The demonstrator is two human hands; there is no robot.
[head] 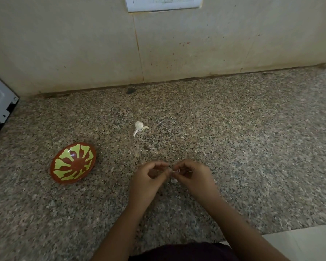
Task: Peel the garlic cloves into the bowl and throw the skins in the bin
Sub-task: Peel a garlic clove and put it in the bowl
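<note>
Peeling a garlic clove [171,171] low over the counter [252,147].
The left hand [149,176] and right hand [192,176] both pinch it at the fingertips, likely to tear off skin; the bowl [73,163] waits nearby on the left, within easy reach.

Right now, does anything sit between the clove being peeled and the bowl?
Nothing visible: only bare counter lies between the clove and the bowl on its left. The loose garlic piece lies farther back.

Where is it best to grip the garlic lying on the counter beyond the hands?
Pinch the garlic at its round body, from above, thumb and finger on its two sides. The thin stalk pointing toward the person and the loose skin beside it would probably tear off.
</note>
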